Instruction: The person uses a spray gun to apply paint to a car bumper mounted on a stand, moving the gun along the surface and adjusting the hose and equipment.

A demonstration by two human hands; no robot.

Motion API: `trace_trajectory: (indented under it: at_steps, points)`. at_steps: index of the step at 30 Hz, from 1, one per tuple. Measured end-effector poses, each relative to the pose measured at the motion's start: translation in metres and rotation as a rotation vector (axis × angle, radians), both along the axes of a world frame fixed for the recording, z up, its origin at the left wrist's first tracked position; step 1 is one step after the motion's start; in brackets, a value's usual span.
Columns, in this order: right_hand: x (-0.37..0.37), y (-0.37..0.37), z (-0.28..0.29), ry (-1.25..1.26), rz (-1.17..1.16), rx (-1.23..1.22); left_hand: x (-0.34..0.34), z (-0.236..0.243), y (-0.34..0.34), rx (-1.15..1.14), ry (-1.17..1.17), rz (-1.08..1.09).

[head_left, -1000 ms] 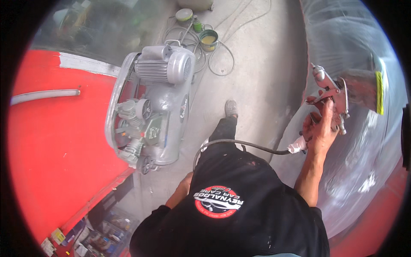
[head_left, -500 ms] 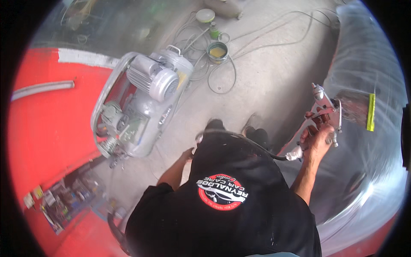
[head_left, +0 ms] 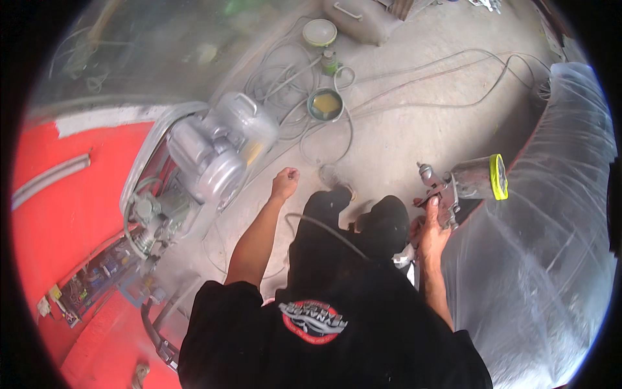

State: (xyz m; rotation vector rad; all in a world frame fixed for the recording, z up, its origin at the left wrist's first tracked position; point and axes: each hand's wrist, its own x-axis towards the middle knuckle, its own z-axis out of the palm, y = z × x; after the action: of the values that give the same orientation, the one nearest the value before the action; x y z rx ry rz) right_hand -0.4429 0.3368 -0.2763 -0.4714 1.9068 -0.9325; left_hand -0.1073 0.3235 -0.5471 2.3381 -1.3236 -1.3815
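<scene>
My right hand (head_left: 432,235) is wrapped round the handle of a metal spray gun (head_left: 443,197). The gun's cup (head_left: 473,179), with a bright yellow band round its end, points to the right over the edge of a plastic-covered surface. A grey air hose (head_left: 326,227) crosses in front of my dark trousers; part of it is hidden by my body. Out ahead on the left, my left hand (head_left: 284,184) is closed in a loose fist, off the hose, and nothing shows in it. The nearest thing to it is a grey air compressor (head_left: 220,175).
Clear plastic sheeting (head_left: 531,253) drapes a long body along my right. On the dusty floor lie coiled hoses (head_left: 285,78), a bucket (head_left: 325,105) with yellowish contents, a green bottle (head_left: 329,63) and a round pale lid (head_left: 319,32). A red panel (head_left: 71,214) stands on the left.
My left hand has swung forward from beside my hip. The spray gun in my right hand has come inward and lower, and the view has shifted, showing more floor ahead.
</scene>
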Motion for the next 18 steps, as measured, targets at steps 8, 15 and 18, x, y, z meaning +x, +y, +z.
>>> trace_trajectory:
  at_steps: [8,15,18]
  points:
    - [-0.023,-0.123,-0.122,-0.175,0.048,0.092,-0.064,-0.117,-0.084,0.201,-0.073,-0.066]
    - [-0.066,-0.158,-0.215,-0.232,0.088,0.324,-0.173,-0.244,-0.142,0.320,0.080,-0.096]
    - [-0.093,-0.170,-0.231,-0.230,0.101,0.438,-0.214,-0.359,-0.170,0.321,-0.023,-0.052]
